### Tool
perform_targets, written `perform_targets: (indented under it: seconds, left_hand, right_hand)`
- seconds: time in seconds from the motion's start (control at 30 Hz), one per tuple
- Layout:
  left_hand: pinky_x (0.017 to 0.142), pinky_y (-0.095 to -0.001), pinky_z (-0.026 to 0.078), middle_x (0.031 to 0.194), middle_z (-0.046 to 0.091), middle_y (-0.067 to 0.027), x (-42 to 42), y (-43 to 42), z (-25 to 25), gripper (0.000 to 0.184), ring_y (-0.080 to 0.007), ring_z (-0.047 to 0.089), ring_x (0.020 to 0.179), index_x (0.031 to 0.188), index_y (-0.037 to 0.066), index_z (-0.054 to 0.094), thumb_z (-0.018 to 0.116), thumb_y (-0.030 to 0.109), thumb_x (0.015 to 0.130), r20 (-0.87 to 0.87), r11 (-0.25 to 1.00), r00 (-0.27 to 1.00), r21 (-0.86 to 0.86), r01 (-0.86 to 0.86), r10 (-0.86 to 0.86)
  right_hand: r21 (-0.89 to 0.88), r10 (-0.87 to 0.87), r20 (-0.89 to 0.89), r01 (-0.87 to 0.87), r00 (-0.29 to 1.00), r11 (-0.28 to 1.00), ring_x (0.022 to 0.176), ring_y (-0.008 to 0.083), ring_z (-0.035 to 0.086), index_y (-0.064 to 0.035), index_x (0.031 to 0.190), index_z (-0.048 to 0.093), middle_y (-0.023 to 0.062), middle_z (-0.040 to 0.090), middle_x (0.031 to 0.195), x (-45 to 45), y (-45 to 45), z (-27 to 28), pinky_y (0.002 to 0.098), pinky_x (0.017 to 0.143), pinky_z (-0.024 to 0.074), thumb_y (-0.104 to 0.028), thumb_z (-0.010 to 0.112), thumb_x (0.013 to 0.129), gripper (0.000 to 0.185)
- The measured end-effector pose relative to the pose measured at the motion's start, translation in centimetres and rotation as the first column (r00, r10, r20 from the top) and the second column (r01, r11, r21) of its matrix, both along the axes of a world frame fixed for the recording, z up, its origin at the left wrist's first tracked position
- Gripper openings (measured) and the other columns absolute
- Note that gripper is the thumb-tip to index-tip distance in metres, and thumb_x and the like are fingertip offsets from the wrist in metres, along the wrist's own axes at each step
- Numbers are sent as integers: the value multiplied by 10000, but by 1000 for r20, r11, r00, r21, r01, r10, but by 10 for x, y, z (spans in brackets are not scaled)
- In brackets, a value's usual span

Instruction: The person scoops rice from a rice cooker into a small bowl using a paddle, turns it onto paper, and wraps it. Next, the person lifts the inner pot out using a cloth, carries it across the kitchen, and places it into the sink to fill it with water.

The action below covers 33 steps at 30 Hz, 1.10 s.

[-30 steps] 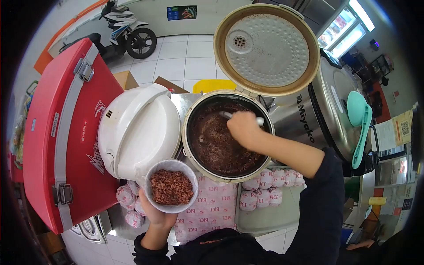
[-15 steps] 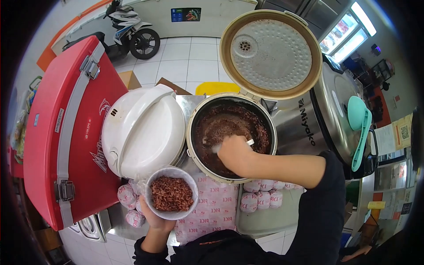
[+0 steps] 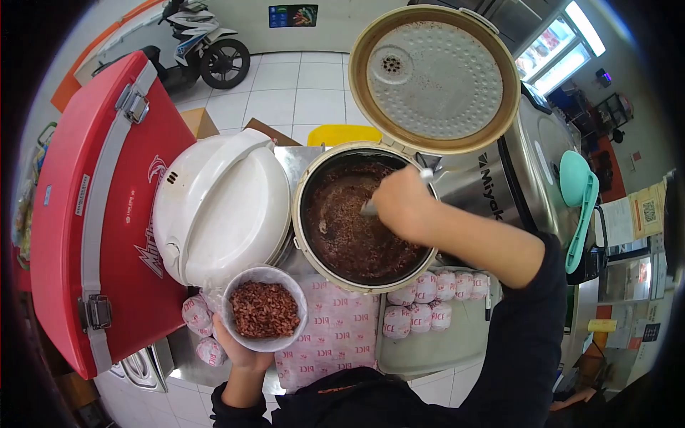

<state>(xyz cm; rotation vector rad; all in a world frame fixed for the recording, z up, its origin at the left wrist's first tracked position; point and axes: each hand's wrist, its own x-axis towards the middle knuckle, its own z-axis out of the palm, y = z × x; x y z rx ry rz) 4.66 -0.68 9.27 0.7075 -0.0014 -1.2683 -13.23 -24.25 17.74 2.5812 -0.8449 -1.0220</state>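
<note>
**Working the spoon through the cooker, bowl at the ready**

The right hand [image 3: 403,203] has its fingers curled round the handle of a spoon [image 3: 427,174], dipped inside the open rice cooker [image 3: 309,261]. The dark rice [image 3: 342,232] there lies low on the bottom and clings to the wall, so the spoon is best kept shallow and slid along the base, gathering grains rather than pressing them flat. A loose wrist should help, since the handle crosses the rim and could knock it. How much the spoon carries is hidden by the hand.

The left hand [image 3: 244,349] cups the bowl [image 3: 302,303] from below and the side; some of its fingers are out of sight, so I cannot tell how firmly they press. The bowl, holding reddish-brown rice, hangs just in front of the cooker, left of the printed paper [image 3: 328,335]. Keeping it level and close shortens the carry and limits spills.

Compared with half a second ago, the right hand is farther back and to the right in the cooker, and the handle's end now reaches the rim. The bowl keeps nearly the same place beside the cooker.
</note>
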Motion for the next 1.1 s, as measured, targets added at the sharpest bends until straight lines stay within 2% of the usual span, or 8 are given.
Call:
perform_targets:
  seconds: [0.17, 0.23, 0.43, 0.53, 0.63, 0.7, 0.97, 1.1]
  left_hand:
    - [931, -444, 415, 1210, 503, -139, -2, 1, -5, 573, -303, 503, 1091, 1238, 55, 443, 272, 480, 893, -5, 1000, 1000, 10, -1, 1]
    - [952, -449, 391, 1229, 490, -149, 0, 3, -6, 593, -312, 487, 1112, 1244, 45, 437, 249, 475, 882, -30, 1000, 1000, 6, 3, -3]
    - [948, -449, 395, 1229, 492, -144, 4, 5, -21, 592, -308, 488, 1112, 1241, 44, 439, 246, 475, 883, -19, 998, 998, -18, 53, -54]
    - [946, -443, 398, 1216, 503, -154, -6, 6, -21, 584, -309, 493, 1108, 1228, 34, 449, 253, 461, 881, -37, 996, 996, -1, 86, -86]
    - [926, -450, 418, 1195, 514, -148, -13, 2, -17, 599, -311, 509, 1081, 1228, 39, 446, 245, 497, 899, -26, 991, 991, 14, 133, -132]
    - [925, -450, 419, 1195, 515, -149, -16, 4, -17, 601, -313, 508, 1082, 1228, 44, 447, 239, 501, 900, -12, 993, 993, 32, 118, -118]
    - [940, -452, 408, 1206, 507, -152, -22, -6, -2, 552, -308, 504, 1093, 1234, 35, 437, 238, 436, 911, -10, 992, 993, -23, 120, -121]
    - [990, -452, 358, 1239, 485, -151, -29, -22, 17, 505, -294, 480, 1134, 1255, 24, 412, 239, 376, 938, 79, 985, 987, -91, 149, -142]
  right_hand:
    - [9, -73, -57, 74, 996, 997, 743, 232, 658, -94, 759, 695, 104, 671, 790, -18, -19, -51, 346, 590, 499, -190, 592, 717, 147]
    - [186, 5, 8, -7, 1000, 983, 723, 254, 655, -73, 752, 689, 122, 662, 755, -23, -11, -37, 364, 601, 510, -190, 609, 706, 149]
    - [315, 41, 171, -94, 984, 944, 665, 306, 640, -25, 670, 655, 165, 640, 699, -44, -4, -48, 382, 591, 514, -214, 634, 693, 192]
    - [373, -248, 271, 136, 930, 918, 690, 341, 635, 8, 685, 648, 212, 627, 699, -35, 11, -56, 408, 619, 510, -235, 623, 738, 250]
    - [424, -390, 305, 242, 869, 872, 736, 330, 645, 23, 745, 656, 221, 637, 764, -20, 13, -70, 396, 646, 516, -111, 590, 679, 164]
    - [428, -412, 366, 242, 834, 871, 746, 355, 635, 26, 759, 652, 243, 629, 792, -14, 7, -77, 405, 668, 511, -157, 579, 725, 200]
    - [644, -455, 519, 20, 723, 765, 857, 338, 608, -212, 999, 672, 144, 651, 893, -32, -27, -96, 415, 762, 470, -318, 603, 774, 259]
    - [649, -454, 525, 6, 720, 761, 835, 333, 611, -203, 1000, 671, 145, 649, 900, -45, -29, -82, 397, 755, 471, -331, 604, 774, 268]
